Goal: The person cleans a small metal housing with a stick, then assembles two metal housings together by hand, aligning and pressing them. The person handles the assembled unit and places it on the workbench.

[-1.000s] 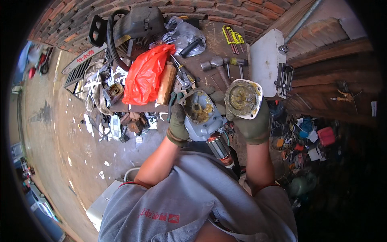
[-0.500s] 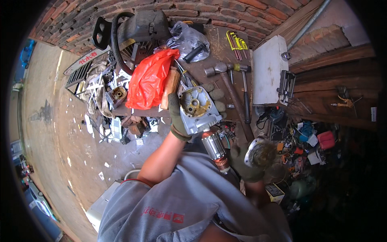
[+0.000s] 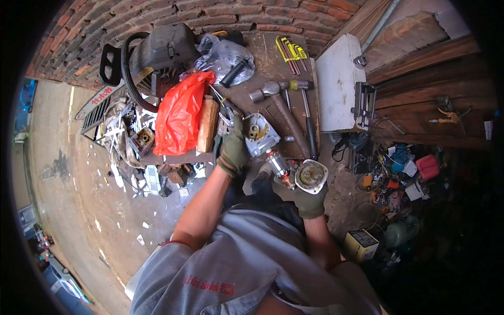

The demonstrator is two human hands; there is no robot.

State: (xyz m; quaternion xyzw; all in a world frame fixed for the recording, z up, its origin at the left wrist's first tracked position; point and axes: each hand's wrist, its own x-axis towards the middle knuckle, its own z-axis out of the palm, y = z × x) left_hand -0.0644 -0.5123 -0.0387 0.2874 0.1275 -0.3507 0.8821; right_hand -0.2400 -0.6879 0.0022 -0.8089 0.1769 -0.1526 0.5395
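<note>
My gloved left hand (image 3: 232, 152) is closed on a grey metal gear housing (image 3: 263, 143), with brownish grease in its open cavity. A motor armature (image 3: 278, 164) with copper windings sticks out of the housing's near side, slanting toward my body. My gloved right hand (image 3: 310, 202) grips a round metal cover (image 3: 311, 176), its greasy inner face turned up, close beside the armature's end. Part of each hand's fingers is hidden behind the piece it holds.
Beyond my hands, the workbench (image 3: 262, 52) bears a hammer (image 3: 286, 113), a wooden block (image 3: 208, 125), a red plastic bag (image 3: 184, 118), a chainsaw (image 3: 168, 47) and a yellow-held hex key set (image 3: 292, 54). A white box (image 3: 336, 84) stands at the right; clutter covers the floor below.
My right hand has brought the cover leftward and farther from my body, turning its greasy face upward. The housing with its armature has turned and sits farther out in my left hand.
</note>
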